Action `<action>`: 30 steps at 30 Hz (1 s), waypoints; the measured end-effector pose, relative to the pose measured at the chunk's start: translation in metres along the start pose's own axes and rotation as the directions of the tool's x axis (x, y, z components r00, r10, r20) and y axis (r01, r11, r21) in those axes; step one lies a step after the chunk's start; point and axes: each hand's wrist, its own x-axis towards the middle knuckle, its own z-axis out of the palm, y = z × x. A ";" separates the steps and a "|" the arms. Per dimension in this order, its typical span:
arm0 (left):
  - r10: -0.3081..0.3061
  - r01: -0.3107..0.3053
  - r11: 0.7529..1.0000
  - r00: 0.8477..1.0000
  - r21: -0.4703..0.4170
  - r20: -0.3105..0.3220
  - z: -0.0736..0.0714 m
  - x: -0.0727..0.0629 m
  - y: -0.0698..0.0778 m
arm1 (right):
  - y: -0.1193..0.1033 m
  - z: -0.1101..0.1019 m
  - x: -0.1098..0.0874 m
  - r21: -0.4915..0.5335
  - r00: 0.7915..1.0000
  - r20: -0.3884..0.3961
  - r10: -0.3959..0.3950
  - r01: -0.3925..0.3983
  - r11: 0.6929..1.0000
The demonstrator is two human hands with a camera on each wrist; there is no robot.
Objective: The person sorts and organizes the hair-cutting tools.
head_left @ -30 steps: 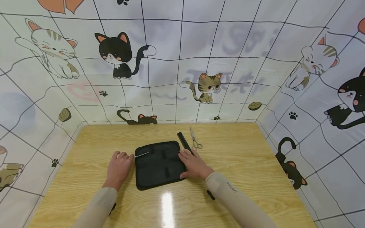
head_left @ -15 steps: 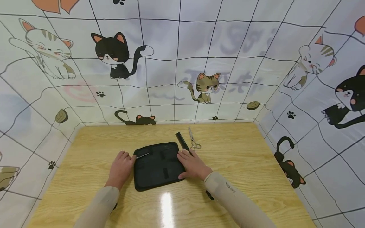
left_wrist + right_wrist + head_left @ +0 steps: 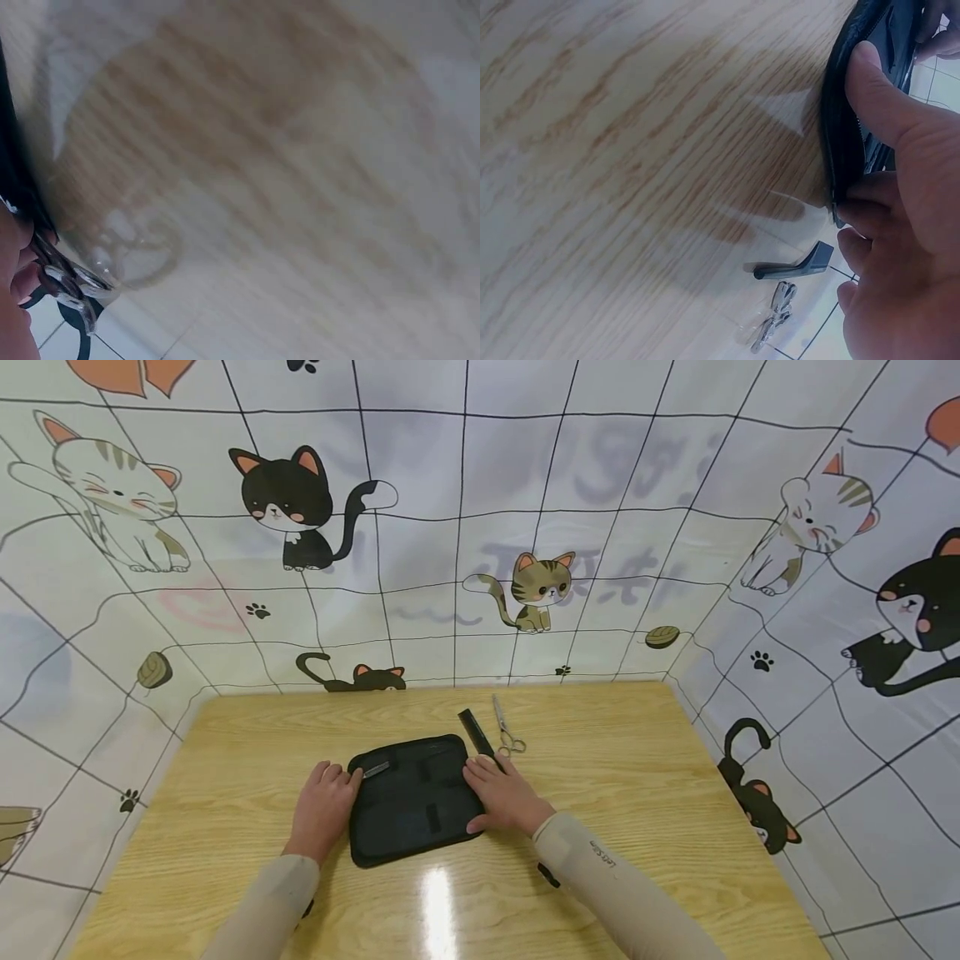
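Observation:
A black zip case (image 3: pixel 405 839) lies spread on the wooden table with loops across its inside. At its left edge my left hand (image 3: pixel 324 810) pinches a pair of scissors (image 3: pixel 377 770), whose short, ribbed silver blade shows over the case. Their metal handles (image 3: pixel 66 281) show beside the fingers in the left wrist view. My right hand (image 3: pixel 512 800) grips the case's right edge, thumb (image 3: pixel 870 82) on the inner side and fingers curled at the rim. Behind this hand a black comb (image 3: pixel 476 730) lies on the table, its near end hidden.
A second pair of silver scissors (image 3: pixel 508 733) lies right of the comb, blades pointing to the back. The wooden table (image 3: pixel 615 760) ends against a wall cloth (image 3: pixel 427 552) printed with cats and grid lines.
My left hand has moved right, over the case's left edge. The scissors' blade now shows shorter and broader over the case. My right hand keeps its grip; the whole head view has shifted slightly.

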 end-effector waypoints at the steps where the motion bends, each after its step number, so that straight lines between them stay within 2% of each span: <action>1: -0.002 0.002 1.000 1.000 0.000 0.004 0.000 0.000 0.001 | 0.000 0.000 0.000 -0.001 1.000 0.002 0.002 -0.002 1.000; 9: -0.035 0.035 0.999 0.996 0.006 0.078 -0.004 0.008 0.003 | 0.002 0.004 0.002 -0.011 1.000 0.013 -0.002 0.002 1.000; 20: -0.125 0.125 0.990 0.992 -0.067 0.013 0.000 0.015 0.012 | 0.001 0.004 0.002 0.003 1.000 0.015 0.009 -0.009 1.000; 30: -0.124 0.124 0.990 0.992 -0.071 0.003 0.002 0.024 0.015 | 0.002 0.008 0.004 0.007 1.000 0.024 0.016 -0.016 1.000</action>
